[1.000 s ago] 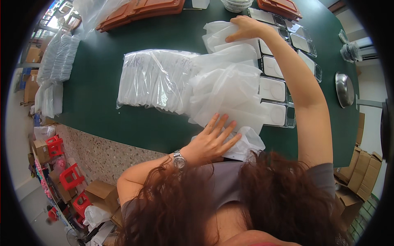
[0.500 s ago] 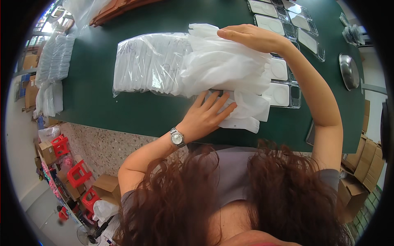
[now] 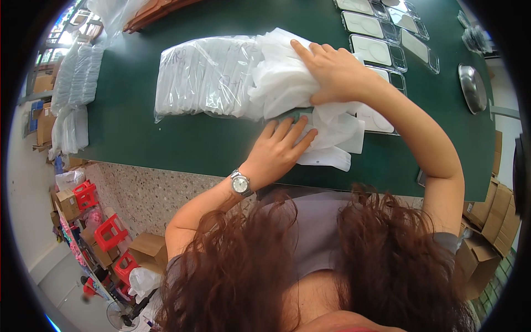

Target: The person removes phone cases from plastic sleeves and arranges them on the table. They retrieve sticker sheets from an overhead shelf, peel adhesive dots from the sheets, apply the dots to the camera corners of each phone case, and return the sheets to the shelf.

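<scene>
My right hand (image 3: 340,72) lies spread over a crumpled heap of thin white bags (image 3: 279,69), thumb and fingers wide apart, pressing on its right side. Next to the near edge of the heap, my left hand (image 3: 279,145) is open, fingers stretched toward a few loose white bags (image 3: 332,157) on the green table (image 3: 121,133). A silver watch (image 3: 239,183) is on the left wrist. Against the heap's left side lies a clear plastic pack (image 3: 204,77) filled with a row of white, flat pieces, with handwriting on its film.
Clear phone cases (image 3: 373,50) with white backs lie in rows at the far right. Beyond them stands a metal bowl (image 3: 472,91). More wrapped packs (image 3: 83,77) lie at the left edge, a brown tray (image 3: 157,12) at the back. Red stools (image 3: 110,232) and cardboard boxes (image 3: 148,252) are on the floor.
My right hand has come nearer and spread over the heap, which is now bunched more to the left. Some loose bags beside my left hand are more exposed.
</scene>
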`<state>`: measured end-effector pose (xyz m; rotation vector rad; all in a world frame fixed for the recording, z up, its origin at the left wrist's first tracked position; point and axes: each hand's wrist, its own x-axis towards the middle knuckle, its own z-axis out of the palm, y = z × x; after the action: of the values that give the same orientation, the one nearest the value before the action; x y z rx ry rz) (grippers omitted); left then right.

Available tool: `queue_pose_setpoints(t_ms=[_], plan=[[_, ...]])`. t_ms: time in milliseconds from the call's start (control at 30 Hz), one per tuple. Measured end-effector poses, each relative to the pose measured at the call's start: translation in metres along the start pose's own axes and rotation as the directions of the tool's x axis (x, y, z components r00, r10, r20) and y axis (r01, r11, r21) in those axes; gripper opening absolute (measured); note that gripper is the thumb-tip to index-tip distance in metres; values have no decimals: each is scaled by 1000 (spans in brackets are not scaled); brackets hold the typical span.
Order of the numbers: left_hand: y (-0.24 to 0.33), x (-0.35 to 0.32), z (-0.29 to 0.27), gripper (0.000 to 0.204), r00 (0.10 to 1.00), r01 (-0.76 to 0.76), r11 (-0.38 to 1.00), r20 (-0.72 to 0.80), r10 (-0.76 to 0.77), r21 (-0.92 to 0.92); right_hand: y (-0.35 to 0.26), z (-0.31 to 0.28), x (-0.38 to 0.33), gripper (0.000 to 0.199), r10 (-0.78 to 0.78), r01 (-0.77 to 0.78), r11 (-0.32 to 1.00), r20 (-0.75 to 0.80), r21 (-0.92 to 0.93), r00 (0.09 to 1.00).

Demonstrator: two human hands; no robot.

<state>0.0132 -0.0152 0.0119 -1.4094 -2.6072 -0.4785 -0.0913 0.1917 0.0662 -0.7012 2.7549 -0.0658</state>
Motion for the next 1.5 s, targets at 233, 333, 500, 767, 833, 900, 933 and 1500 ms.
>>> queue_pose_setpoints(t_ms=[233, 333, 500, 767, 833, 900, 933, 1500], plan=[[4, -5, -9, 60, 999, 18, 1000, 27, -18, 9, 34, 7, 20, 64, 4, 30, 989, -225, 147, 974], [2, -3, -20, 58, 1000, 19, 998, 16, -18, -55, 37, -20, 12, 62, 64, 22, 953, -272, 301, 960], [-3, 11, -29, 57, 984, 87, 976, -138, -116, -198, 29, -79, -21, 54, 107, 109, 806, -323, 582, 940], [26, 47, 15, 61, 996, 74, 993, -55, -69, 93, 25, -68, -67, 57, 135, 102, 947, -668, 303, 732], [35, 36, 22, 96, 989, 109, 994, 103, -108, -4, 30, -62, -78, 56, 126, 86, 955, -653, 283, 747], [37, 27, 25, 91, 984, 125, 992, 132, -120, -33, 29, -57, -83, 54, 114, 76, 962, -637, 263, 762], [37, 25, 24, 87, 979, 141, 988, 158, -129, -63, 27, -55, -83, 48, 59, 77, 981, -650, 178, 757], [17, -19, -27, 35, 984, -3, 988, 174, 30, -152, -36, 3, -58, 69, -205, 271, 958, -446, 89, 871]])
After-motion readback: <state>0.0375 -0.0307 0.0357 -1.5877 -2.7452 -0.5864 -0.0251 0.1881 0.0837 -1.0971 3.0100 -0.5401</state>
